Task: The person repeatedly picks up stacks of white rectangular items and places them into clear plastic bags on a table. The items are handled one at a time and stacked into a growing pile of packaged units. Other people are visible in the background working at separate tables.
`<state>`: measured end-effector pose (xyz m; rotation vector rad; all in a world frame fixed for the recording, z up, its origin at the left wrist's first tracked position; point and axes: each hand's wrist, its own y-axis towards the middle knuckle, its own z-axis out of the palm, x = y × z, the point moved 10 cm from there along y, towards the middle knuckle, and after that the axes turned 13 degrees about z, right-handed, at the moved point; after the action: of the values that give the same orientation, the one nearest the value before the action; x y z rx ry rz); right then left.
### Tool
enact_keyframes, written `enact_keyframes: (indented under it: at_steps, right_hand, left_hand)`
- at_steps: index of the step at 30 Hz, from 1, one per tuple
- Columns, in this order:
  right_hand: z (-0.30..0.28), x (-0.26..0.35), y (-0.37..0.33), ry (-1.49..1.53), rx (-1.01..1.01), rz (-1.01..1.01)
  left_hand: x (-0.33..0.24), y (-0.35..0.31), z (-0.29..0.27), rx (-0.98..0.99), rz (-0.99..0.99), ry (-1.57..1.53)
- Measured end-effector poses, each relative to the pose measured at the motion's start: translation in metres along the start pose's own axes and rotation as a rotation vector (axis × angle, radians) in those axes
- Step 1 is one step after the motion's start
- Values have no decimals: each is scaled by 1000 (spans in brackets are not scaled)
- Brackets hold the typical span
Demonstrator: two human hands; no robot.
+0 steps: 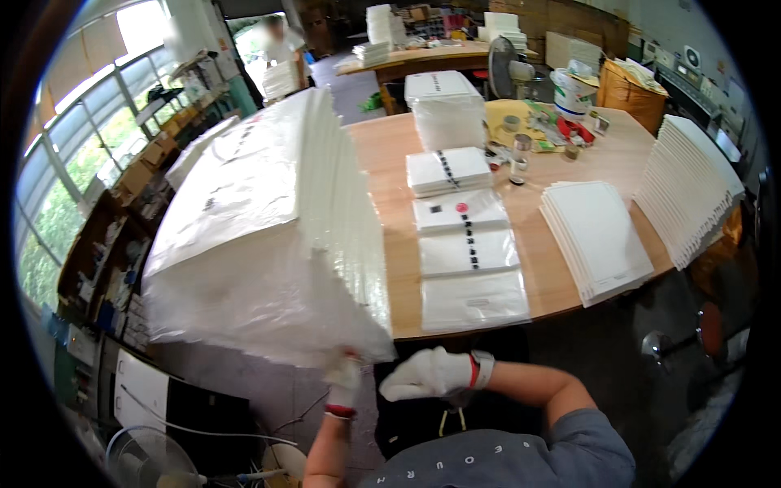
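My left hand (345,382), in a white glove with a red cuff, is at the near lower corner of a tall stack of plastic-wrapped white packs (236,195). Motion smears its fingers, so I cannot tell whether they grip the plastic. In front of my body, just off the table edge, is my right hand (429,372), gloved in white below a wristwatch (483,369). Its fingers are drawn together, and what they may hold is hidden. Beyond it on the table lies a row of flat white packs in clear bags (472,297), some with dark printing.
The wooden table (382,154) also carries a wrapped stack (446,110), loose white sheets (598,240), a fanned pile (687,191), a jar (519,163) and a white bucket (574,91). A fan (150,464) stands low at left. Another person (281,61) is far back.
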<state>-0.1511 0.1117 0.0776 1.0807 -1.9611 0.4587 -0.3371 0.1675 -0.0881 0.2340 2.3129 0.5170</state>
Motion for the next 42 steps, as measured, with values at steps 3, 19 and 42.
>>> enact_keyframes:
  at_steps: [3, 19, 42]
  right_hand:
    - [44, -91, -67, 452, 147, 738]
    - [-40, -254, -145, 1215, -667, 834]
    - [-110, -199, -67, -999, -717, 495]
  left_hand:
    - [-156, 29, 106, 411, 263, -587]
    - [-168, 150, 290, 595, 295, -327]
    - [-278, 209, 197, 575, 188, -560]
